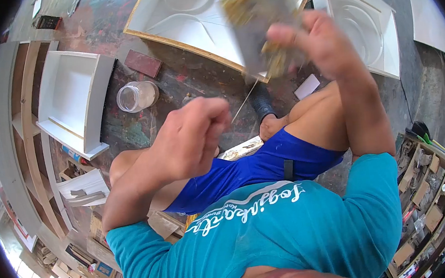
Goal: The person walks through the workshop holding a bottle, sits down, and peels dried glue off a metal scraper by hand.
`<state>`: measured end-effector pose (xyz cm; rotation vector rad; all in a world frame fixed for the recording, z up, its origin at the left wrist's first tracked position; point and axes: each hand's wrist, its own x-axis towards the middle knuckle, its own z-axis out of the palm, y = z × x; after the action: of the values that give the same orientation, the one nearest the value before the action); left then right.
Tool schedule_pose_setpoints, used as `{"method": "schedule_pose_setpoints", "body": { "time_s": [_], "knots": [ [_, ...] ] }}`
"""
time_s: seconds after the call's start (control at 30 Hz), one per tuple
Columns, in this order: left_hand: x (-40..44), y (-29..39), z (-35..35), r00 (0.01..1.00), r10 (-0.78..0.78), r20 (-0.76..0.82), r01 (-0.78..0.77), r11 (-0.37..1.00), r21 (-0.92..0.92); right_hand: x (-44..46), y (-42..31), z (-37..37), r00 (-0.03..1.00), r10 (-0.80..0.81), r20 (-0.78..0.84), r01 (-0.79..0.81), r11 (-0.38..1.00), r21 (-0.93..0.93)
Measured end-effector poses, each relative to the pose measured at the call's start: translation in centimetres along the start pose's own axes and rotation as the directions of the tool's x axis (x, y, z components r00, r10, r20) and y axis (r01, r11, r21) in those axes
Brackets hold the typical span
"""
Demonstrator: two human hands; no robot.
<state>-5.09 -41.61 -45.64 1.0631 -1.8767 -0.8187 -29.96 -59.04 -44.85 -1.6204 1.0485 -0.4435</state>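
Note:
My right hand (322,43), raised at the upper right, is closed on a flat grey sheet-like thing with yellow patches (258,35). Motion smears it, so its kind is unclear. It hangs in front of a white panel box (181,34) with bare wood edges. My left hand (190,136) is held above my left knee, its fingers curled in. Whatever is inside those fingers, if anything, is hidden. A thin pale line, like a string or stick (244,102), runs from near the left fingers up towards the box corner; whether the hand touches it I cannot tell.
A clear jar (138,96) stands on the stained floor beside a reddish-brown block (143,64). Another white box (70,94) is at the left, a third (361,26) at the upper right. Between my legs lies a smeared white board (242,149). Wood offcuts fill a rack (428,195) at the right.

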Motion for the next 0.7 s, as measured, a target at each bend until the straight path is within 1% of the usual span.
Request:
{"method": "schedule_pose_setpoints", "body": {
  "time_s": [0.03, 0.07, 0.1, 0.13, 0.17, 0.2, 0.23, 0.27, 0.33, 0.37, 0.43, 0.47, 0.5, 0.53, 0.63, 0.7],
  "knots": [
    [-0.4, 0.4, -0.5, 0.999, 0.037, 0.019, -0.036, 0.999, -0.038, 0.7, 1.0, -1.2, 0.990, -0.030, -0.138, 0.013, 0.992, -0.123],
    [-0.9, 0.9, -1.6, 0.996, 0.078, 0.041, -0.075, 0.994, -0.076, 1.3, 1.9, -2.9, 0.983, -0.040, -0.180, 0.050, 0.997, 0.052],
    [-1.2, 0.9, -2.5, 0.990, 0.127, 0.062, -0.119, 0.986, -0.117, 1.7, 1.9, -4.4, 0.972, -0.045, -0.229, 0.097, 0.971, 0.219],
    [-1.2, 0.6, -2.9, 0.993, 0.106, 0.044, -0.104, 0.994, -0.042, 1.9, 1.8, -5.4, 0.960, -0.047, -0.275, 0.151, 0.917, 0.370],
    [-1.2, 0.3, -3.1, 0.997, 0.082, 0.017, -0.082, 0.996, 0.032, 1.6, 2.5, -4.9, 0.927, -0.015, -0.376, 0.142, 0.939, 0.312],
    [-1.2, 0.0, -3.0, 0.999, 0.051, -0.017, -0.049, 0.993, 0.105, 0.8, 1.7, -3.5, 0.941, -0.050, -0.336, 0.118, 0.975, 0.186],
    [-1.3, 0.0, -2.9, 0.993, -0.098, -0.060, 0.105, 0.987, 0.124, -0.2, 0.9, -1.9, 0.957, -0.076, -0.281, 0.097, 0.993, 0.062],
    [-1.1, -0.4, -2.7, 0.990, -0.105, -0.097, 0.117, 0.986, 0.120, -1.0, 0.4, -0.6, 0.972, -0.094, -0.217, 0.084, 0.995, -0.057],
    [-0.2, -1.9, -2.7, 0.977, -0.128, -0.168, 0.150, 0.981, 0.123, -1.7, -0.2, 1.5, 0.983, -0.169, -0.067, 0.173, 0.984, 0.053],
    [0.0, -2.1, -2.8, 0.970, -0.175, -0.170, 0.193, 0.976, 0.096, -1.8, -0.5, 2.2, 0.977, -0.215, 0.003, 0.214, 0.970, 0.116],
    [0.5, -2.2, -3.2, 0.951, -0.254, -0.175, 0.265, 0.963, 0.042, -2.1, -0.8, 3.0, 0.979, -0.188, 0.073, 0.174, 0.971, 0.164],
    [0.8, -2.2, -3.6, 0.953, -0.247, -0.175, 0.269, 0.956, 0.116, -2.0, -0.9, 3.2, 0.979, -0.176, 0.104, 0.155, 0.971, 0.179],
    [1.1, -2.0, -4.1, 0.956, -0.241, -0.170, 0.271, 0.944, 0.186, -1.9, -0.9, 3.5, 0.967, -0.230, 0.114, 0.207, 0.961, 0.184],
    [1.3, -2.0, -4.3, 0.958, -0.236, -0.163, 0.272, 0.929, 0.251, -1.8, -1.0, 3.6, 0.964, -0.231, 0.129, 0.204, 0.960, 0.190],
    [1.0, -2.5, -5.4, 0.975, -0.152, -0.163, 0.207, 0.887, 0.413, -1.7, -1.4, 3.8, 0.961, -0.217, 0.171, 0.182, 0.963, 0.198],
    [1.1, -2.5, -5.3, 0.977, -0.098, -0.191, 0.171, 0.893, 0.416, -1.7, -1.7, 3.9, 0.962, -0.190, 0.193, 0.151, 0.968, 0.202]
  ]
}}
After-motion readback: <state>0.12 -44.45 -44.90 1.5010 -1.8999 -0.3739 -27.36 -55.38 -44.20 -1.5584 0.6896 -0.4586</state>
